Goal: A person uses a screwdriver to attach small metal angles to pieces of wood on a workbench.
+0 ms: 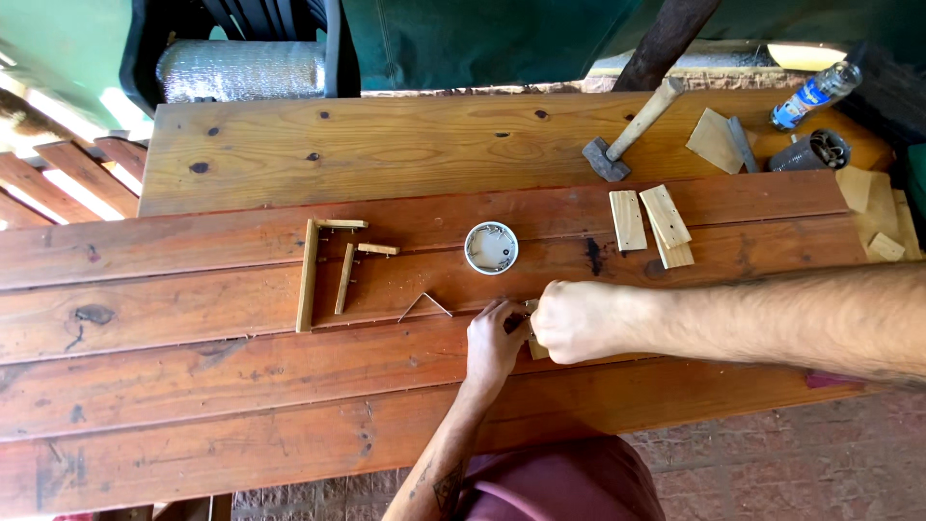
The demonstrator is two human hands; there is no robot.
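Note:
My left hand (492,342) and my right hand (577,320) meet at the near middle of the red plank table (193,386). Both are closed around a small pale wooden piece (534,347), which they mostly hide. Just left of my left hand lies a thin V-shaped bent strip (424,305). A white round tin (491,248) with small nails in it stands a little beyond the hands. Farther left lie two L-shaped frames of thin wooden strips (309,275), the smaller frame (345,278) beside the larger.
A hammer (627,135) lies at the back right on a paler board (386,145). Three small wood blocks (664,217) lie right of the tin. A plastic bottle (815,95), a dark can (812,150) and wood offcuts (716,141) crowd the far right corner.

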